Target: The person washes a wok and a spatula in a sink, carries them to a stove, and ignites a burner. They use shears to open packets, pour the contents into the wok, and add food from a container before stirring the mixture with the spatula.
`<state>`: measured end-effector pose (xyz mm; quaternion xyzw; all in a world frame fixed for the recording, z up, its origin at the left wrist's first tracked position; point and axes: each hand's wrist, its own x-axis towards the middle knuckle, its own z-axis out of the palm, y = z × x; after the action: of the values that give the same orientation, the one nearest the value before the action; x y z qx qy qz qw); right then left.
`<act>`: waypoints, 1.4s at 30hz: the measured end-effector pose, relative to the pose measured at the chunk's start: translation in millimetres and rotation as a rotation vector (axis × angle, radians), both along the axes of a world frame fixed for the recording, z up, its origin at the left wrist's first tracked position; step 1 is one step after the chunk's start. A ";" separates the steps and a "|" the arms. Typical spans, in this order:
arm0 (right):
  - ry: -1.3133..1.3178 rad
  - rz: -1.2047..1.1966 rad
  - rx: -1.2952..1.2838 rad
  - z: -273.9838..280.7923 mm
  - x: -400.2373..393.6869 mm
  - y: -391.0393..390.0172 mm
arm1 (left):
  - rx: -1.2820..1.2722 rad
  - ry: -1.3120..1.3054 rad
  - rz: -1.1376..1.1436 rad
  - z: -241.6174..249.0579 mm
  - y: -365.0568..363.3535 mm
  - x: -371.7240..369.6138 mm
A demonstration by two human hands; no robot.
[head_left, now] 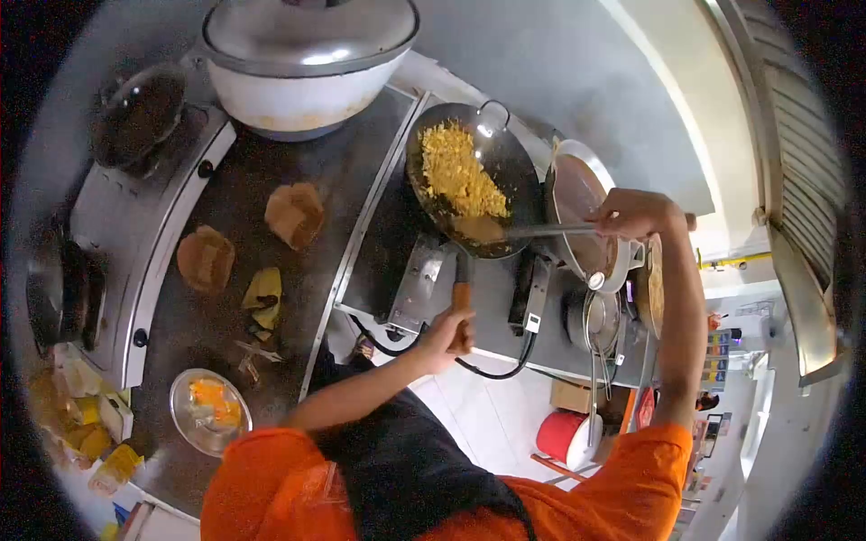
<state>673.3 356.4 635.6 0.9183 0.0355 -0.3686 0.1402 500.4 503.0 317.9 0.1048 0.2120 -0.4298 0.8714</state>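
My left hand [444, 341] is wrapped around the wooden end of a wok's handle [462, 296]. The dark wok [526, 185] sits on a burner, with crumbly yellow food [460, 171] spread over its far and middle part. Held in my right hand [636, 216] is a long-handled wok spatula [541, 231]. Its blade rests low in the wok, at the near edge of the food. Under my right hand and beside the wok stands a wide pan [577, 185] of brownish liquid, partly hidden by the hand and spatula shaft.
Left of the wok stands a large lidded pot [311, 90]. Two brown paper bowls [295, 216], yellow scraps [264, 298] and a metal plate [185, 410] lie on the counter. A gas stove [153, 216] borders the left. A strainer [602, 317] is at right; a red bucket [564, 437] stands below.
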 end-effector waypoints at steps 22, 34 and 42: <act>-0.274 0.325 0.033 -84.8 12.0 -105.6 | 0.193 -0.145 -0.056 13.2 -28.9 -15.4; -0.452 0.491 -0.080 -89.6 19.4 -68.2 | 0.235 -0.204 -0.018 -29.5 -54.8 -15.3; -0.529 0.543 0.015 -119.7 70.6 -140.8 | 0.271 -0.273 -0.006 -50.5 -70.6 -9.7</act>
<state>743.9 215.6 515.9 0.9399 0.2430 -0.0679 0.2302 490.8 432.4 267.3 0.2789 0.1475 -0.3816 0.8688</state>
